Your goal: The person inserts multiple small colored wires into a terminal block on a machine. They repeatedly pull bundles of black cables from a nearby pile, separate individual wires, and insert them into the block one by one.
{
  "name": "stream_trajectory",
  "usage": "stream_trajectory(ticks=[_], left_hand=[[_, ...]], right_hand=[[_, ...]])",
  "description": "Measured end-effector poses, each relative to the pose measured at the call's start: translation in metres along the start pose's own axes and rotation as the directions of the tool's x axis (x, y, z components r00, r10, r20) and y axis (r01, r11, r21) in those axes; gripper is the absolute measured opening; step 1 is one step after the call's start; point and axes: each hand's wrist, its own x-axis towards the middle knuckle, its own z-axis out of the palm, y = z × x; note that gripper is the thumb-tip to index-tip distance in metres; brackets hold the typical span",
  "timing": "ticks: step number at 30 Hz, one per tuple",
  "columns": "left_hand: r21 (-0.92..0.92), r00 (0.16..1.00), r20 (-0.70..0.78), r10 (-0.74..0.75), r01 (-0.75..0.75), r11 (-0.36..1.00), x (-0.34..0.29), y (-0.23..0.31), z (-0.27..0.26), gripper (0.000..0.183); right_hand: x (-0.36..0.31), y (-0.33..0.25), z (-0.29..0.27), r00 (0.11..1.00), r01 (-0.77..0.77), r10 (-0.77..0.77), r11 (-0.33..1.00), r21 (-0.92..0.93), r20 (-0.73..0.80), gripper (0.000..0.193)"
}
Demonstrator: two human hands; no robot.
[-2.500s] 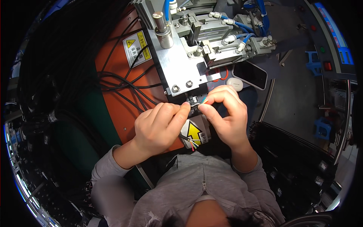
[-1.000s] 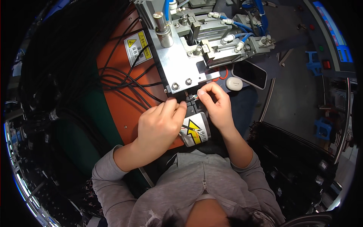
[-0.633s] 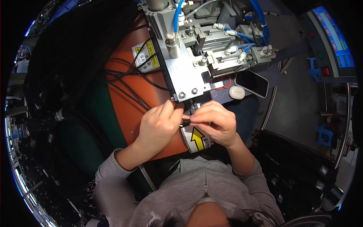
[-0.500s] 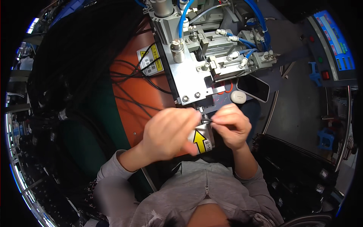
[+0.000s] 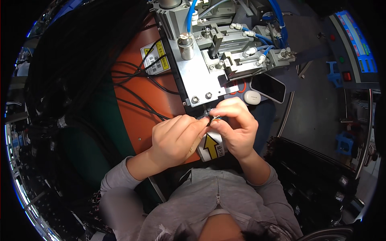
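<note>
Thin coloured wires (image 5: 216, 118) fan out from the end of a black cable (image 5: 209, 120) between my two hands. My left hand (image 5: 177, 138) is closed, its thumb and fingertips pinching the cable just behind the wires. My right hand (image 5: 238, 126) holds the wires between thumb and forefinger, its other fingers curled. Both hands are in front of a metal fixture (image 5: 197, 78) with pneumatic cylinders. Below the fingertips lies a white label with a yellow arrow (image 5: 210, 148), partly covered by my left hand.
Black cables (image 5: 136, 102) cross the orange work surface (image 5: 130, 126) on the left. Behind my right hand lie a white earbud case (image 5: 252, 97) and a phone (image 5: 268, 87). Blue air hoses (image 5: 277, 20) run over the fixture. A control screen (image 5: 356, 42) stands at the far right.
My hands have come closer together, the right one moving left and slightly up. The coloured wires now show at the cable's end; before, only a short dark length showed between the hands.
</note>
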Motion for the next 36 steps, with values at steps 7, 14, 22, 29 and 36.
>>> stream_trajectory(ticks=[7,14,22,29,36], left_hand=[[-0.064,0.995,0.010,-0.103,0.104,0.993,0.000,0.004,0.005,0.018],[0.178,0.998,0.057,-0.010,-0.001,0.984,-0.004,0.002,0.009,0.009],[0.117,0.996,0.090,-0.007,-0.003,0.993,-0.005,-0.002,0.012,0.022],[0.197,0.978,0.208,0.009,-0.050,0.979,-0.010,0.004,0.013,0.035],[0.307,0.967,0.231,-0.108,0.033,0.951,-0.006,0.011,0.018,0.035]], right_hand=[[-0.002,-0.007,0.000,0.980,-0.199,0.200,0.980,0.023,-0.022,0.011],[0.001,-0.010,-0.002,1.000,0.010,-0.010,0.941,-0.339,0.001,0.015],[0.003,-0.005,-0.029,0.909,-0.360,0.375,0.926,-0.111,0.184,0.011],[-0.004,0.014,-0.031,0.935,-0.297,0.328,0.931,-0.212,0.133,0.008],[-0.004,0.016,-0.013,0.985,-0.085,0.146,0.872,-0.482,0.089,0.009]])
